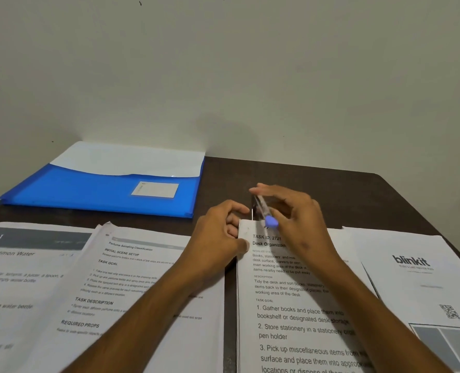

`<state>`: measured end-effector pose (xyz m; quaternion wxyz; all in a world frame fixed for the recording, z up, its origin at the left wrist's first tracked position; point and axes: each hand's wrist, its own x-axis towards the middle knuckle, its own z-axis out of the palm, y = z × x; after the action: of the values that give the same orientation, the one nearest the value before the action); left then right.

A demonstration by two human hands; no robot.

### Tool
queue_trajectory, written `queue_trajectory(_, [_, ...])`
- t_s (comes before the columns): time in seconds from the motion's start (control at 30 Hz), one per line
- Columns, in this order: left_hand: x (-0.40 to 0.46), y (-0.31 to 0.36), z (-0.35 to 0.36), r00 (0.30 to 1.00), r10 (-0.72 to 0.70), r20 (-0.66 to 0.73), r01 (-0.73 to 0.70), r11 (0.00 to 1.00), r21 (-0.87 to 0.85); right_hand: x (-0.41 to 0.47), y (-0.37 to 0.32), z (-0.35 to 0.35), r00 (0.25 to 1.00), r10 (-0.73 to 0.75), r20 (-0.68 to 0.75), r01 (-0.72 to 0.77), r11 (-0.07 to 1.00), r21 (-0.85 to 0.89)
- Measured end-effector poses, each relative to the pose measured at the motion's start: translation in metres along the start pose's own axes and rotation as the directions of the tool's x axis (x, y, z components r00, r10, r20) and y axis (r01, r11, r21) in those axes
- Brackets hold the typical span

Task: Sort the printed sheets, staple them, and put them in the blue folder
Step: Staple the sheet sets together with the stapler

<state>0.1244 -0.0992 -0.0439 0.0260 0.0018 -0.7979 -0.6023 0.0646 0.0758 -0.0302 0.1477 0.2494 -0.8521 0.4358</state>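
Several printed sheets lie in piles along the near side of a dark table (344, 189). My left hand (218, 232) pinches the top left corner of the "Desk Organization" sheets (291, 319). My right hand (296, 214) grips a small stapler (264, 211) with a blue end, tilted over that same corner. The blue folder (88, 192) lies flat at the back left with white paper showing under its flap and a label on its front.
A perfume-task pile (142, 292) sits left of centre and a kitchen sheet (21, 278) further left. A "blinkit" printout (417, 278) lies at the right. A plain wall stands right behind the table.
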Motion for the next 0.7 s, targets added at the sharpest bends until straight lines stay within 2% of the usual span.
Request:
queue_trajectory(0.07, [0.001,0.0,-0.001,1.0,-0.004,-0.011,0.004,1.0,0.005,-0.001,-0.001,0.004,0.997,0.024,0.069,-0.022,0.999,-0.025])
queue_trajectory(0.23, [0.001,0.001,-0.001,1.0,-0.014,-0.003,0.014,1.0,0.001,0.0,-0.001,0.0,0.992,0.066,0.109,-0.065,0.998,-0.019])
queue_trajectory(0.37, [0.0,0.002,-0.002,1.0,-0.014,0.005,0.014,1.0,-0.013,0.002,0.0,-0.005,0.954,0.164,0.252,-0.156,0.987,-0.049])
queue_trajectory(0.43, [0.0,0.002,-0.002,1.0,-0.015,0.009,0.015,1.0,0.002,0.003,-0.001,-0.007,0.94,0.203,0.273,-0.196,0.979,-0.051])
queue_trajectory(0.6, [-0.002,0.004,-0.001,1.0,-0.026,0.014,0.026,0.999,-0.025,0.005,-0.004,-0.013,0.894,0.278,0.352,-0.351,0.922,0.163])
queue_trajectory(0.7, [-0.002,0.005,0.0,0.999,-0.038,0.02,0.038,0.999,-0.024,0.005,-0.005,-0.015,0.93,0.249,0.271,-0.325,0.901,0.287])
